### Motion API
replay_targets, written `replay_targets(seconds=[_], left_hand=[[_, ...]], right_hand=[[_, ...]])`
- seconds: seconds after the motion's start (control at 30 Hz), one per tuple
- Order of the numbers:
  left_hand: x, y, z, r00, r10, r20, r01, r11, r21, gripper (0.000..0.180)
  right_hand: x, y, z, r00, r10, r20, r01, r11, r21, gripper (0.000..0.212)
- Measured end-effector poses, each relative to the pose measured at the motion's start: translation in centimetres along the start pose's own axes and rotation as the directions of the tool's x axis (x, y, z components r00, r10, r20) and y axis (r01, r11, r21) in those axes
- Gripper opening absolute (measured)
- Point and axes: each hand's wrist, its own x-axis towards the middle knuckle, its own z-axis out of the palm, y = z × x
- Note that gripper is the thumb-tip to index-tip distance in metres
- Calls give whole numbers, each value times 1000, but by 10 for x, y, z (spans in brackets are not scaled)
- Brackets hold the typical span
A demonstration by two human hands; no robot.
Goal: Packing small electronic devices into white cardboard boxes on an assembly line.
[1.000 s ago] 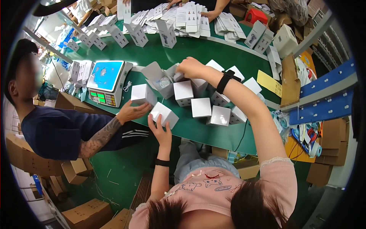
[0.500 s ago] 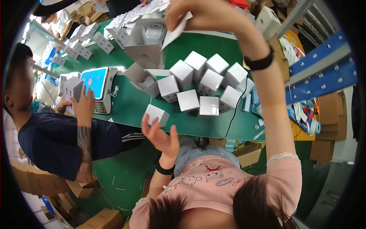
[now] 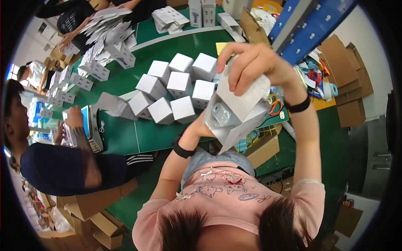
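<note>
A white carton (image 3: 240, 102) hangs tilted before me, right of my middle, with flaps standing open. Inside its mouth a clear plastic piece (image 3: 222, 113) shows. My right hand (image 3: 253, 69) is closed over the carton's upper side, fingers bent across the white card. From below left my left hand (image 3: 204, 126) reaches behind the carton and holds it; its fingers are mostly hidden. Left of the carton, several closed white boxes (image 3: 179, 85) stand grouped on the green table (image 3: 121, 138). An open-flapped white box (image 3: 115, 105) lies at the group's left end.
A scale with a blue screen (image 3: 90, 127) stands at the left, beside a co-worker in a dark shirt (image 3: 63, 167). Piled flat cartons (image 3: 106, 31) lie at the far left. Scissors with red handles (image 3: 276, 108) are right of the held carton. A cardboard box (image 3: 266, 148) stands below the table edge.
My right hand has brought the open carton from the far side toward me. My left hand, open before, is now against it. The whole view has turned rightward.
</note>
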Motion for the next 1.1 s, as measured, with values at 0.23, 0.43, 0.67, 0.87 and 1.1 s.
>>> replay_targets(seconds=[0.23,0.43,0.67,0.87,1.1], left_hand=[[34,-83,13,885,464,-48,-372,764,528,111],[50,-133,3,712,607,-353,-259,694,671,98],[38,-128,-4,731,682,30,-283,262,923,58],[41,-119,-8,711,702,44,-386,337,859,50],[39,-109,3,743,668,-34,-372,456,809,40]], right_hand=[[-157,20,131,106,520,-848,-470,777,418,31],[-182,9,247,-16,694,-720,-378,662,647,37],[-177,18,253,66,600,-797,-691,604,397,28],[-176,12,248,383,461,-800,-814,579,-56,25],[-187,7,241,124,706,-697,-520,645,560,29]])
